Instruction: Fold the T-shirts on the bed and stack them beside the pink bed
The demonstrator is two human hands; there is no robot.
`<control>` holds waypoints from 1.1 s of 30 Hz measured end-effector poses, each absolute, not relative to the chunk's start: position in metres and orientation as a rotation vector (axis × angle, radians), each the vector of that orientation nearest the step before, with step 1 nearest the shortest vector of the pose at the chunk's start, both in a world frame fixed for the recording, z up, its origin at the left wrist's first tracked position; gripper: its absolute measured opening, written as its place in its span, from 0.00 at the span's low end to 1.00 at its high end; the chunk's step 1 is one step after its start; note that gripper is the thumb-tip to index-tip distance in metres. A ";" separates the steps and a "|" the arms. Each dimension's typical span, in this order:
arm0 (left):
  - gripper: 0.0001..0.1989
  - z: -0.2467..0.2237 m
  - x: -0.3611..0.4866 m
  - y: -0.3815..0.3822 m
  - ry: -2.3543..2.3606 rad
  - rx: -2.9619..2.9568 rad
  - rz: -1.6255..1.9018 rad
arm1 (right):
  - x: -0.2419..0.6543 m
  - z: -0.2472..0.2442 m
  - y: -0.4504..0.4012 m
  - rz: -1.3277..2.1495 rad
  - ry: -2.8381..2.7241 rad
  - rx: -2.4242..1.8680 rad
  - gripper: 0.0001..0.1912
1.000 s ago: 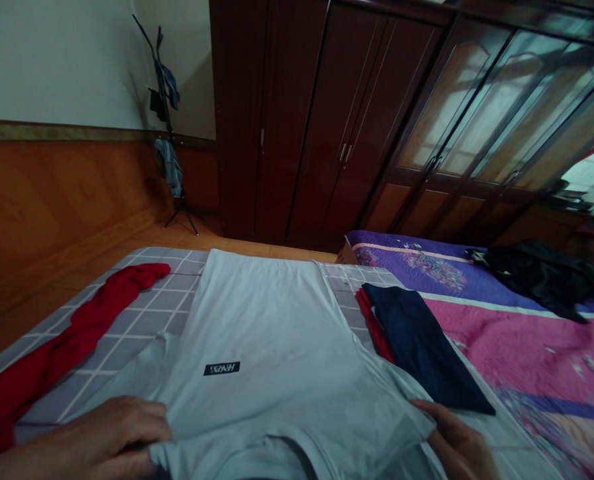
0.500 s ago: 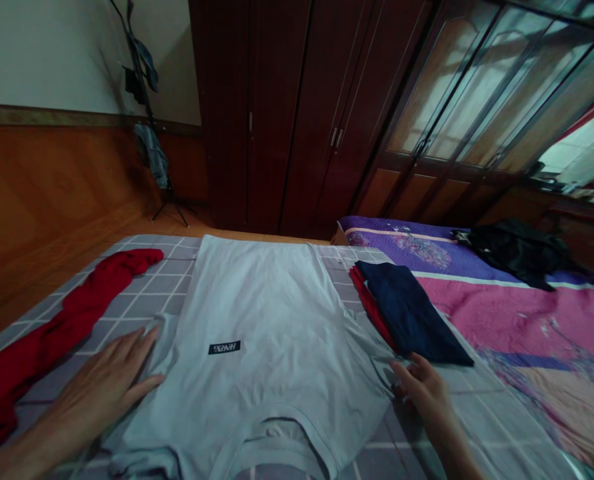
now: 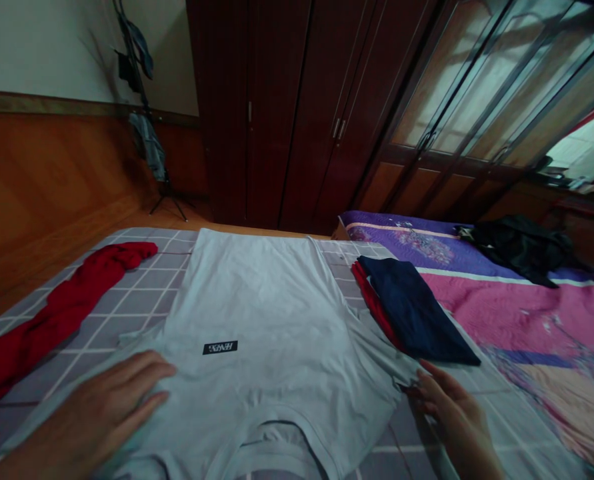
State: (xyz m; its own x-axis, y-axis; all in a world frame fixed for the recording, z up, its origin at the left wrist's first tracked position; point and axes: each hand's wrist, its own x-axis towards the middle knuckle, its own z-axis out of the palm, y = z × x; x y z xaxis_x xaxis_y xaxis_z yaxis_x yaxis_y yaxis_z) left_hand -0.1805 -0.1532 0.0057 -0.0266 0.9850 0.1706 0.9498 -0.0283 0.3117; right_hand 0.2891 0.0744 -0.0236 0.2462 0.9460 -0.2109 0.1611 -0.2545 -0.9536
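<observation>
A light grey T-shirt (image 3: 271,300) is spread on a grey checked sheet (image 3: 139,293), its collar toward me and a small black label on its chest. My left hand (image 3: 111,407) lies over the sleeve on the left, palm down and fingers stretched out. At the other side, my right hand (image 3: 451,417) pinches the edge of the sleeve between thumb and fingers. Close beyond that hand rests a folded navy garment (image 3: 417,310), with folded red cloth (image 3: 374,300) showing beneath it. A crumpled red garment (image 3: 71,293) stretches along the left of the bed.
A second bed with a purple and pink cover (image 3: 481,293) adjoins on the right, with a black garment (image 3: 517,247) on it. Behind stands a dark red wardrobe (image 3: 277,120). A coat stand (image 3: 147,113) with hung items is at the back left.
The left sleeve, bunched before, now lies spread out flatter, and my left hand has shifted slightly right over the shirt. My right hand has drawn its sleeve a little outward to the right.
</observation>
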 end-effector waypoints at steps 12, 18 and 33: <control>0.11 0.021 -0.015 -0.069 1.310 2.700 -0.083 | 0.261 -0.015 0.078 0.891 -1.055 -1.540 0.24; 0.11 0.036 -0.026 -0.059 1.121 2.396 0.069 | 0.244 -0.014 0.071 1.119 -0.676 -1.351 0.25; 0.15 -0.012 -0.023 -0.054 0.843 2.807 0.451 | 0.215 0.000 0.069 0.659 -0.877 -1.350 0.12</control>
